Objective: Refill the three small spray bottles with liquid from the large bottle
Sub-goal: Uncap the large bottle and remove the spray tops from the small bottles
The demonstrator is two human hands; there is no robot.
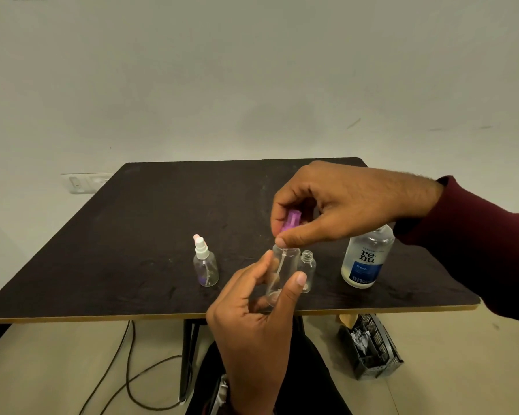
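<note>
Purple plastic marks the step in hand: the right hand (336,205) pinches the purple spray top (291,220) between thumb and curled fingers, just above the mouth of a clear small bottle (285,274). The top's thin dip tube (277,272) runs down inside that bottle, so the top is either being lifted out or set back; which, I cannot tell. The left hand (252,319) has its grip closed round the lower body of this bottle, thumb on one side and fingers on the other, holding it upright above the near edge of the dark desk (132,235).

Just beside it on the right stands a second small bottle (307,272), uncapped and seemingly empty. Well to the left stands the third small bottle (206,266), its white spray top on. The large bottle (366,259), with a blue label, stands at the right of the desk, partly behind the right wrist.

By my judgement the refill is early: none of the small bottles shows much liquid. If the top is coming off, the next move calls for drawing the tube straight up and clear of the neck, laying the top down, then reaching for the large bottle.
</note>
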